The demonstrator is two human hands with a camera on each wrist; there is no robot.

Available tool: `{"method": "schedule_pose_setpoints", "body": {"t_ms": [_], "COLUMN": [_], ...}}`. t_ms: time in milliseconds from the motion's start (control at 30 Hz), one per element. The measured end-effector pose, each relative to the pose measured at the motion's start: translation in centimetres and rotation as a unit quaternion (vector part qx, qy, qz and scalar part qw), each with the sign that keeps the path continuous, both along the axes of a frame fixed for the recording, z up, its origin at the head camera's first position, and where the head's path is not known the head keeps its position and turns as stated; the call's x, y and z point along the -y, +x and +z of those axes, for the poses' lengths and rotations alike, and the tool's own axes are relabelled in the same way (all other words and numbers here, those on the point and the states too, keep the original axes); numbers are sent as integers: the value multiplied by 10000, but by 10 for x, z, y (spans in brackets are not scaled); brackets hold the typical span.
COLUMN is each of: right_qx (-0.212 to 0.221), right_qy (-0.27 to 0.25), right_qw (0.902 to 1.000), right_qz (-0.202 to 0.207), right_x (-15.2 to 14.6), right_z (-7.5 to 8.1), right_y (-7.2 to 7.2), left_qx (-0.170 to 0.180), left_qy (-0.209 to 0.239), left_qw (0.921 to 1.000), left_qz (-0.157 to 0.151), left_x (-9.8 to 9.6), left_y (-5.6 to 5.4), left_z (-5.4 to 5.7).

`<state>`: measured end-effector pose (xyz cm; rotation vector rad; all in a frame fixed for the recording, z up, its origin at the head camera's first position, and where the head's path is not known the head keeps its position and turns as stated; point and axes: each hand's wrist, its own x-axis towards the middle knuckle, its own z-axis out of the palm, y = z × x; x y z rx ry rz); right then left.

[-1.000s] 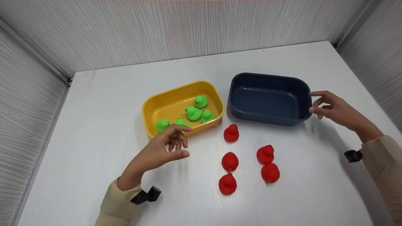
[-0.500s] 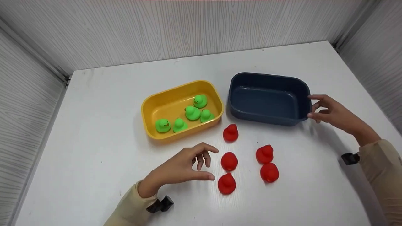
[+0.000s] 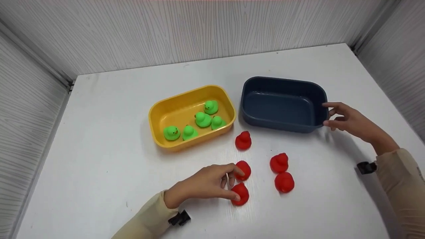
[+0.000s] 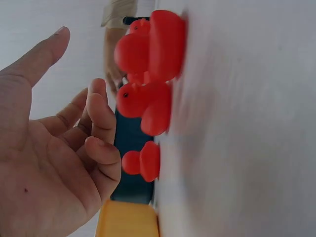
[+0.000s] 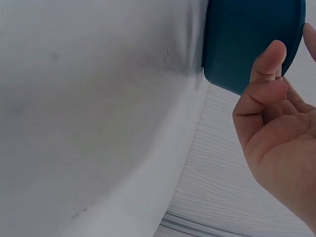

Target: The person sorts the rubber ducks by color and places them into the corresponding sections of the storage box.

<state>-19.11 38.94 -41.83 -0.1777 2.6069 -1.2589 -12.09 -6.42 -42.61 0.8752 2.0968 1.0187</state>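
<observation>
In the head view my left hand point(image 3: 211, 182) reaches over two red rubber ducks, the upper duck point(image 3: 244, 170) and the lower duck point(image 3: 241, 194). Index finger and thumb are apart, overlapping one duck each. The left wrist view shows the palm beside the red ducks point(image 4: 132, 52), nothing in its grasp. My right hand point(image 3: 355, 122) is at the right end of a dark blue plastic bin point(image 3: 282, 127), index fingertip and thumb tip right at the rim. Seen from the right wrist, its loosely bent fingers point(image 5: 269, 59) overlap the bin's outer wall point(image 5: 237, 49).
A yellow bin point(image 3: 159, 106) left of the blue one holds several green rubber ducks point(image 3: 202, 119). Another red duck point(image 3: 243, 141) sits in front of the bins. Two more stand at right, an upper duck point(image 3: 279, 162) and a lower duck point(image 3: 284, 182). Wood-grain panels point(image 3: 199, 30) enclose the white table.
My left hand has moved from the yellow bin's front edge rightward and toward me, over the red ducks. The right hand has shifted slightly along the blue bin's end, toward me.
</observation>
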Motion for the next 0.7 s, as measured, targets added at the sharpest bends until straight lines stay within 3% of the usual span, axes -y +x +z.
{"method": "schedule_pose_setpoints", "body": {"t_ms": [333, 700], "right_qx": [152, 231], "right_qy": [-7, -14], "right_qw": [9999, 9996], "right_qz": [-54, -130], "right_x": [-3, -2], "right_z": [-1, -2], "right_y": [-1, -3], "left_qx": [-575, -590], "left_qy": [-249, -789], "left_qw": [9975, 9942], "left_qz": [-338, -441], "left_x": [-12, -17], "left_y": [2, 1], "left_z": [-8, -9]}}
